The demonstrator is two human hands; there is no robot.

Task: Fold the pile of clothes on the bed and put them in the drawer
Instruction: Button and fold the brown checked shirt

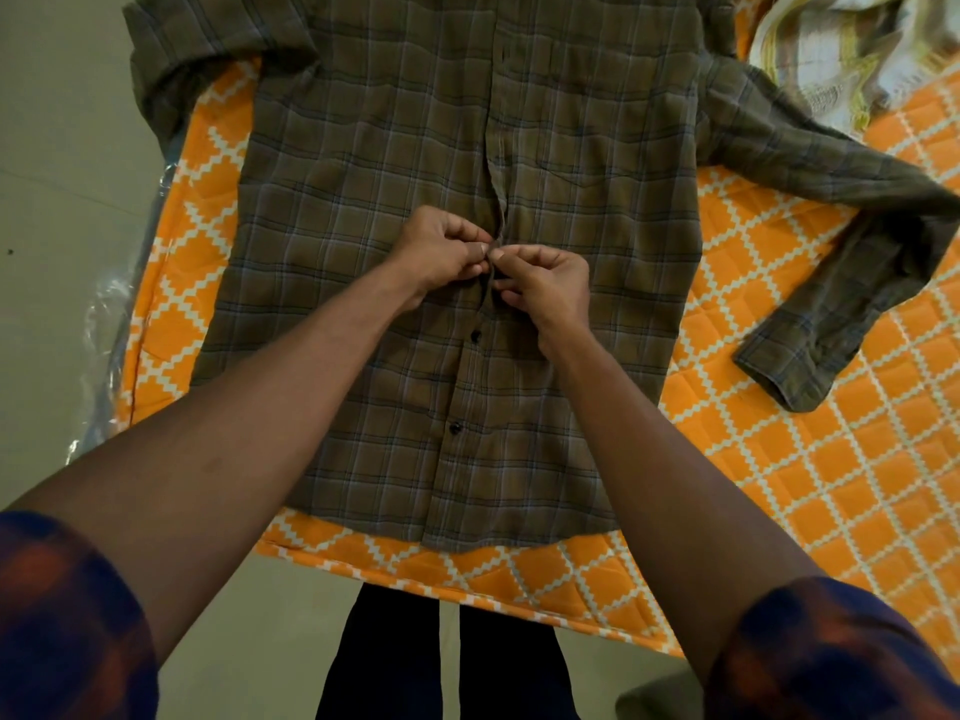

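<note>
Fingers of our left hand [441, 252] and right hand [545, 291] pinch the placket [496, 189] of the brown plaid shirt [363, 200], we judge to fasten a button so it folds neatly, while it lies spread flat on the orange bed [779, 485].

Both bare forearms [291, 387] reach straight out and angle in toward each other, so the left hand [441, 252] and right hand [545, 291] meet thumb to thumb, backs facing up, fingers curled, each pinching the shirt [597, 304] front edge right in the gap between them.
</note>
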